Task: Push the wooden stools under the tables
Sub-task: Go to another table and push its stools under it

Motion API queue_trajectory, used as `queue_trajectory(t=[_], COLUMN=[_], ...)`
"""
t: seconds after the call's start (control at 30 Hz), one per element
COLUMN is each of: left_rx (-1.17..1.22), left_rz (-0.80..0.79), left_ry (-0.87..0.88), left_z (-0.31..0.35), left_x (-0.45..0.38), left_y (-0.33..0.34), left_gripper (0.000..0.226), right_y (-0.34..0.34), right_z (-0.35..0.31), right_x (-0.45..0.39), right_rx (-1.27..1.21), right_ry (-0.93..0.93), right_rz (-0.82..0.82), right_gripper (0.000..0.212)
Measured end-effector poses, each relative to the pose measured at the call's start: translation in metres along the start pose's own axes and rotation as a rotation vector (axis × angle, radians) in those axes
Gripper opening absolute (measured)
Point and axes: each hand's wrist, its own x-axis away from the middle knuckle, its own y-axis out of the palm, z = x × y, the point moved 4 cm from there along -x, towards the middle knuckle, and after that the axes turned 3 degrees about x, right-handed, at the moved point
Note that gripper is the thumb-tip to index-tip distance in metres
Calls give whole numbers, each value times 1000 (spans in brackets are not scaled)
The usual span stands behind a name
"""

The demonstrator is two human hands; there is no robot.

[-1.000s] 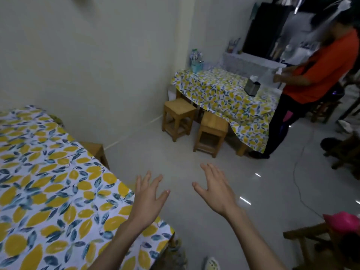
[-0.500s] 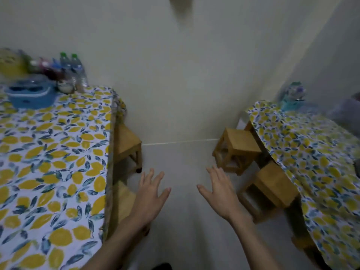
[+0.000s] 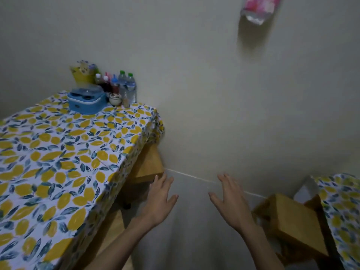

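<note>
A table (image 3: 58, 152) with a lemon-print cloth fills the left. A wooden stool (image 3: 149, 166) sticks out from under its far right edge by the wall, and part of another stool (image 3: 111, 228) shows lower down under the cloth. At the bottom right a third wooden stool (image 3: 298, 223) stands beside a second lemon-cloth table (image 3: 342, 211). My left hand (image 3: 159, 199) hovers open just below the far stool's corner, fingers spread, holding nothing. My right hand (image 3: 231, 201) is open over the floor, between the two tables.
A blue container (image 3: 86, 100), several bottles (image 3: 120, 84) and a yellow cup (image 3: 82, 74) stand at the left table's far corner against the wall. A pink packet (image 3: 259, 6) hangs high on the wall. Grey floor (image 3: 191, 221) lies between the tables.
The view has swung left, from the far table and the person in orange to the near left table. The right table's stools slid to the frame's corner. Both hands stay open and raised.
</note>
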Motion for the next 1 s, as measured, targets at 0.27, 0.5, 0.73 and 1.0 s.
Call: queue_trajectory(t=[0.27,0.5,0.73,1.0], left_rx=[-97,-68,-88,-82], left_rz=[119,354,431,313], left_ry=[-201,-528,-679,-702], left_z=[-4,-27,-70,-221], left_x=[-87,-142,-174,-246], left_y=[13,47,71,119], left_gripper=[58,61,68,87], right_y=[16,42,113,273], right_z=[33,39,16,-24], right_x=[-156,-285,-380,-458], right_rx=[15,83,167,162], right_ry=[-253,-583,-844,-928], right_rz=[-119,-260,-453,-560], right_gripper=[68,67,71,86])
